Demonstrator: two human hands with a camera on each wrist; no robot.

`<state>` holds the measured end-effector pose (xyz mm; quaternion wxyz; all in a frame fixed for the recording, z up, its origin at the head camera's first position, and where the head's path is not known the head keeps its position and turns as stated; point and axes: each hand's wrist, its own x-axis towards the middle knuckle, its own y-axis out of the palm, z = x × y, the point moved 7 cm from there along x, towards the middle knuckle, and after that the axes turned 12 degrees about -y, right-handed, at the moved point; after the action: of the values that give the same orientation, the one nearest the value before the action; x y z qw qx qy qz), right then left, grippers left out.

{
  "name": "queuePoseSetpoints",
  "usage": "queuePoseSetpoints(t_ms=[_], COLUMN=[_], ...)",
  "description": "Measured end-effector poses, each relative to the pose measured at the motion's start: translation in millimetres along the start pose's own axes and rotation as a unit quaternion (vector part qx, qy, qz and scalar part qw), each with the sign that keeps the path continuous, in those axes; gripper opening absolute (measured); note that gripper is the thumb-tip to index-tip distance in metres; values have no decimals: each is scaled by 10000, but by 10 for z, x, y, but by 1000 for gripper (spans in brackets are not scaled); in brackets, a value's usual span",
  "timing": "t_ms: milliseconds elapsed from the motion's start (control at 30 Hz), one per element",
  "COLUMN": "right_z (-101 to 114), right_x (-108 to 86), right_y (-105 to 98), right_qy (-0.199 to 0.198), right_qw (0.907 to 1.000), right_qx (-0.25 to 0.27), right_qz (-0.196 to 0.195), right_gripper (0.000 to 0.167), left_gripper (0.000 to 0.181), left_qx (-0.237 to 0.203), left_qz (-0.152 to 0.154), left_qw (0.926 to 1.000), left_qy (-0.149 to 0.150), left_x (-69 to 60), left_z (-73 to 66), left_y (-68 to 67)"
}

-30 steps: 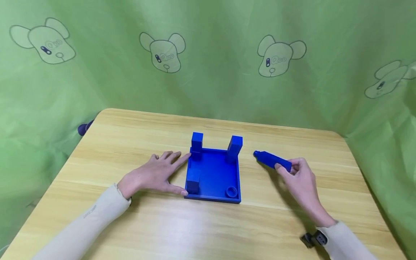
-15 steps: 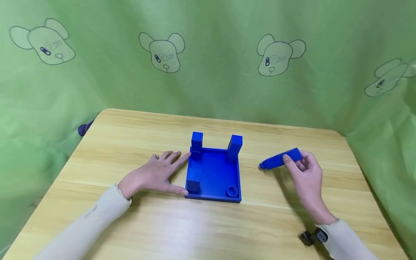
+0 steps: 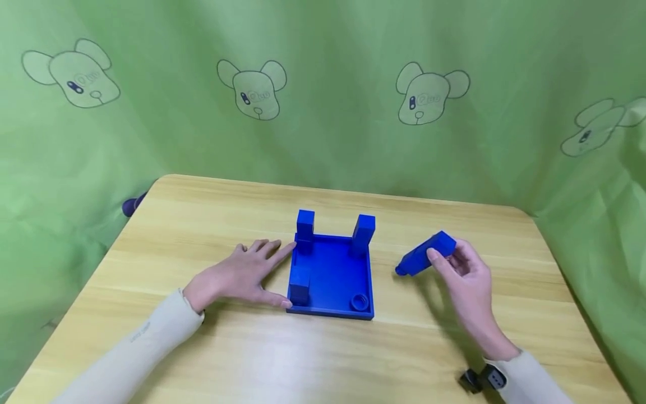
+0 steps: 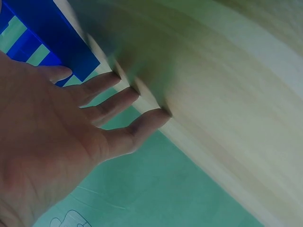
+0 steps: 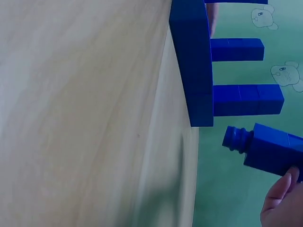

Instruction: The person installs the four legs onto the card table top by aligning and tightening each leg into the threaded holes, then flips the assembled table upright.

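A blue square tabletop [image 3: 333,275] lies upside down on the wooden table. Blue legs stand upright at three corners: far left [image 3: 305,224], far right [image 3: 364,233] and near left [image 3: 300,286]. At the near right corner is a round threaded socket [image 3: 359,302]. My left hand [image 3: 242,275] rests with spread fingers against the tabletop's left side, thumb at the near corner and index finger at the far one. To the right, my right hand [image 3: 466,280] pinches a loose blue table leg [image 3: 421,258] by its plain end. Its threaded tip [image 5: 236,139] points down and left, apart from the tabletop.
The wooden table [image 3: 282,359] has rounded far corners. A green curtain [image 3: 333,140] printed with bear-like heads hangs behind and along both sides. Something dark [image 3: 132,205] sticks out beyond the table's left edge.
My right hand has turned the loose leg so its threaded tip now slants down instead of up-left. It swung right, then came slightly back left. My left hand has kept its place.
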<state>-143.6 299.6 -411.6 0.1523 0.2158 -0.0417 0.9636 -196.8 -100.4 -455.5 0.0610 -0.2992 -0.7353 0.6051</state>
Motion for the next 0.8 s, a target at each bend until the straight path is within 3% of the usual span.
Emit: queuePoseSetpoints(t_ms=[233,500,800], right_z=[76,155,215], right_x=[-56,-177,-279], right_y=[134,262,408], right_qy=[-13,-99,-287], right_qw=[9972,9922,9824], right_qx=[-4,56,-247], right_qz=[743,1243,1830], right_gripper=[25,30,32], left_gripper=[128,128,128], left_qx=[18,-36,-27], left_qz=[-32,-2,-77], left_qw=[10000,10000,10000], left_qy=[-14,11,27], left_x=[0,-9,-24], left_z=[-10,-23,-19], left_y=[-1,-19,-22])
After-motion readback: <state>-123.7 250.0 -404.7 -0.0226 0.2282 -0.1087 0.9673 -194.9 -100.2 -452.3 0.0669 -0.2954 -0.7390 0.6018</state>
